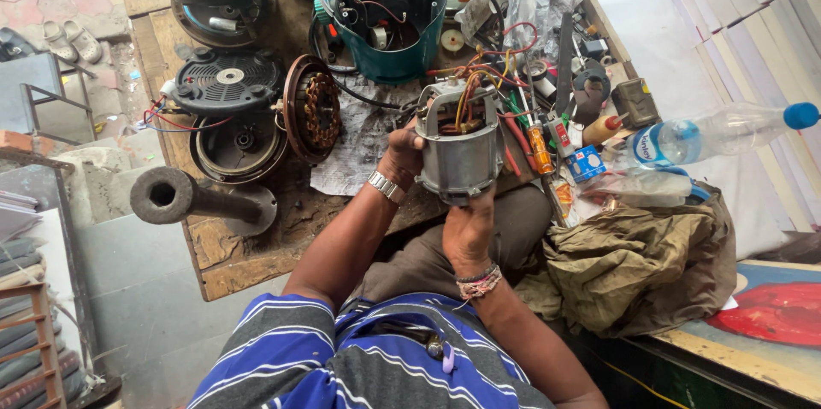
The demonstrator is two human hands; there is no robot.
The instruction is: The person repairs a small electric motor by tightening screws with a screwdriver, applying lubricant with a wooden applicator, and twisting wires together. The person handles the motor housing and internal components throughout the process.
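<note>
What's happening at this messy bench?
A person holds a grey motor up over a cluttered workbench with both bare hands. The left hand grips its side, and the right hand supports it from below. Coloured wires sprout from the motor's top. Behind it sits an opened teal housing, with fan parts to the left and a screwdriver and plastic bottle to the right.

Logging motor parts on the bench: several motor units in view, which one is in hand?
The grey metal-cased motor with red and yellow wires, gripped by the left hand and right hand. The copper-wound stator and black finned motor lie untouched on the workbench.
</note>
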